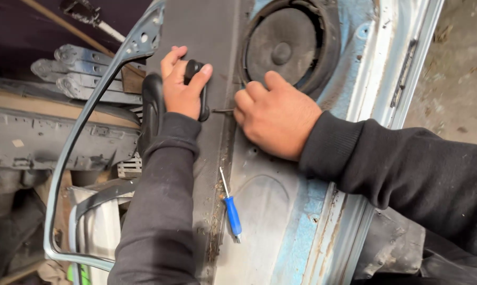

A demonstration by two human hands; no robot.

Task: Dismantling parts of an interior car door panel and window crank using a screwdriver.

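a round dark speaker sits in the pale blue door panel. below the speaker lies 1 blue-handled screwdriver. left of it, stacked grey metal brackets.

Two hands, two screwdrivers, one speaker

On the door panel, the left hand wraps a tool handle whose shaft runs right to the right hand's fingers, with the speaker behind them and a screwdriver lying below.
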